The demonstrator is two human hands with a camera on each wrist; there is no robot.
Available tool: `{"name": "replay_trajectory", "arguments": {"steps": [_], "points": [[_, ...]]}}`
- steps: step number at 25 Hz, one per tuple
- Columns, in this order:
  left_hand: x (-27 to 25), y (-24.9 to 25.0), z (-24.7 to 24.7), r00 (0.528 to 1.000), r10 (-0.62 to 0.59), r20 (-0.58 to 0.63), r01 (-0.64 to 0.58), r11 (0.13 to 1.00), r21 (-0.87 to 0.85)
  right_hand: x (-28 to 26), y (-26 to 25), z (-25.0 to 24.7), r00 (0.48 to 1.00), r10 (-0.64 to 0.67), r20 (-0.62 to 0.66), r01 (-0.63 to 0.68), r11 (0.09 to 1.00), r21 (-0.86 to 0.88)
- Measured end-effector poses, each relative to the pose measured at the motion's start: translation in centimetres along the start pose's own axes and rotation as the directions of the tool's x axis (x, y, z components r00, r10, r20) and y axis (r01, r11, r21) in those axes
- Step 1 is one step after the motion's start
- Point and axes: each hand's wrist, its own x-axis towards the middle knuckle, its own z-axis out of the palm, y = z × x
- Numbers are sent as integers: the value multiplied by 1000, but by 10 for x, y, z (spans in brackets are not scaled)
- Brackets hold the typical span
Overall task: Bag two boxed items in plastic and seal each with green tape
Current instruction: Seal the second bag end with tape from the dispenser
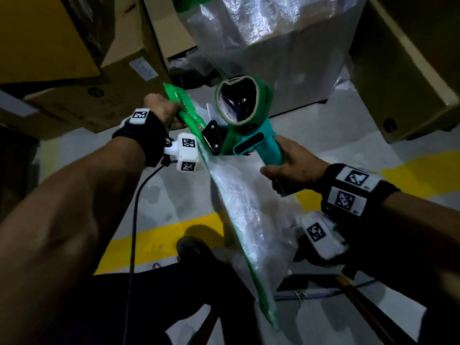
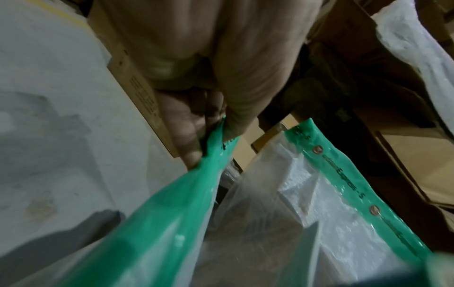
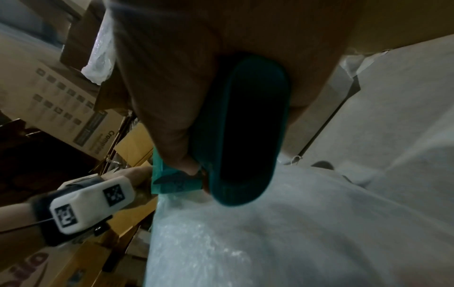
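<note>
**Operator:** Confirm the current state of both hands.

**Supervisor:** Your left hand (image 1: 163,112) pinches the far end of the green tape (image 1: 185,113) along the bag's folded edge; the left wrist view shows thumb and fingers closed on it. Your right hand (image 1: 293,168) is wrapped around the handle of the teal tape dispenser (image 1: 239,125), whose head sits at the taped edge just beside your left hand.

**Operator:** Where is the work item?

**Supervisor:** The plastic bag (image 1: 249,207) is held up off the floor between your hands, above your shoe (image 1: 196,250). Its taped edge runs from your left hand down toward you. A second plastic-covered box (image 1: 286,46) stands behind the dispenser. You cannot tell from these views whether that one is sealed.

**Operator:** What can go wrong from here?

**Supervisor:** Three faults are likely. If the left pinch slackens, the edge loses tension and the tape wrinkles or sticks to itself. If you tilt the dispenser, the tape wanders off the fold and leaves the mouth open. If you pull hard without support, the thin plastic may tear, since the bag hangs unsupported.

**Operator:** What does each view add?

**Supervisor:** Only the head view shows the tape roll and both hands together. Only the left wrist view shows two green bands with clear plastic between them, which suggests a gap to check. The right wrist view shows the handle end and your grip, but not the cutter.
</note>
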Motion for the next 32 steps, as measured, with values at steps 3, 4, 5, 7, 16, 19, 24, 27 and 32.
{"name": "replay_trajectory", "arguments": {"steps": [3,4,5,7,16,19,24,27,32], "points": [[9,-2,-12,999,-21,-33,21,1000,-1,-12,5,12,998,26,56,-24,999,-35],[11,-3,-15,999,-24,-26,24,1000,-3,-17,6,16,997,38,70,-37,999,-22],[12,-3,-19,1000,-26,-17,26,1000,-5,-19,5,20,996,46,78,-47,999,4],[15,-6,-21,999,-39,14,39,999,-35,-20,2,24,995,57,81,-62,997,56],[-18,-16,-24,958,-100,270,149,975,-165,-37,-6,26,981,162,108,-173,979,106],[-48,-20,-23,898,-140,417,198,975,-97,-42,-4,23,982,168,85,-174,982,76],[-84,-55,-7,894,-247,373,301,949,-95,-48,-2,21,985,163,62,-167,985,51],[-97,-65,6,922,-259,289,286,956,-57,-48,-2,22,983,172,67,-177,982,66],[-88,-65,5,982,-141,129,135,989,52,-44,-3,26,983,173,68,-179,978,104]]}}
